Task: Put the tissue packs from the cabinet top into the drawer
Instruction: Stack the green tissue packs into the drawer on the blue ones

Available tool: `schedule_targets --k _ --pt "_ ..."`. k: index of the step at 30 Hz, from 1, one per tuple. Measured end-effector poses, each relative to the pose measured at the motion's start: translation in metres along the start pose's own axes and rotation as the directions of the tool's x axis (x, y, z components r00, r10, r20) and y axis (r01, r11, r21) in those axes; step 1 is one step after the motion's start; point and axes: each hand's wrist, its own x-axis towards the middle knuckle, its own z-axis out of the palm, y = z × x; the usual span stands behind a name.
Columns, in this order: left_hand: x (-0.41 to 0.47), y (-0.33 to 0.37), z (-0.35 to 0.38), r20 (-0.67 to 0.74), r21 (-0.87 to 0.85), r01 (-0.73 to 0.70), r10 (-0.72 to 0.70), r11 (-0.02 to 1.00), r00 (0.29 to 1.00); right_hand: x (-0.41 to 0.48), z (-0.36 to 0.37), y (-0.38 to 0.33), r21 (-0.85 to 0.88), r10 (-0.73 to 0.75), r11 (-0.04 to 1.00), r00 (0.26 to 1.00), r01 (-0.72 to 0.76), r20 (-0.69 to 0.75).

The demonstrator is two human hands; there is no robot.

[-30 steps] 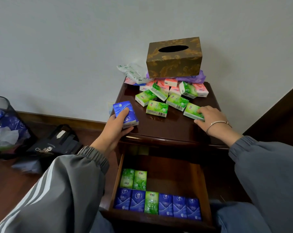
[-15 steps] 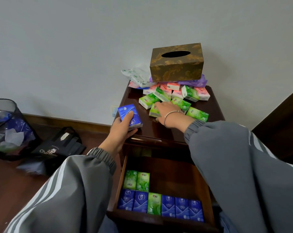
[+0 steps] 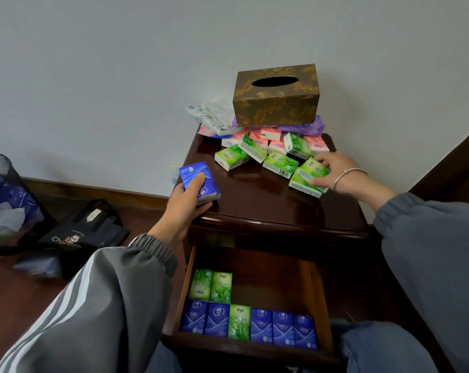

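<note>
Fingers (image 3: 193,184) wrap blue pack (image 3: 190,171); right hand (image 3: 338,174) grips green pack (image 3: 306,175).

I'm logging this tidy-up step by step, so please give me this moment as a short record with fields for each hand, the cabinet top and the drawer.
left hand: grips a blue tissue pack at the front left corner of the cabinet top
right hand: grips green tissue packs, seemingly two together, at the top's right side
top: loose green packs and pink packs, tissue box behind
drawer: open; front row of five blue packs and one green, two green packs behind at left
</note>
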Motion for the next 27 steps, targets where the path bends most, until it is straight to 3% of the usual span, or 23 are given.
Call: schedule_targets --k 7,10,13,21,25,27 --pt "-0.001 0.0 0.001 -0.012 0.005 0.002 -0.002 1.0 1.0 0.02 0.0 0.003 -0.023 -0.008 1.0 0.98 0.013 0.198" --pt "-0.001 0.0 0.002 -0.021 0.009 -0.008 0.008 1.0 1.0 0.019 -0.003 0.002 0.084 -0.019 0.996 0.945 -0.009 0.327" --pt "0.0 -0.001 0.001 -0.022 0.008 -0.017 0.017 1.0 1.0 0.024 -0.002 0.005 0.139 -0.029 0.99 0.952 -0.014 0.306" --pt "0.0 -0.002 0.001 -0.011 0.021 -0.021 0.021 1.0 1.0 0.042 -0.001 -0.001 0.157 0.164 0.96 0.923 -0.23 0.348" --pt "-0.002 -0.002 0.003 -0.03 0.008 -0.032 0.032 0.999 0.999 0.033 0.004 -0.009 0.167 0.121 0.964 0.899 -0.208 0.421" --pt "-0.004 -0.003 0.004 -0.056 0.016 -0.047 0.048 0.999 0.997 0.024 0.006 -0.011 0.09 0.101 0.986 0.925 -0.143 0.365"
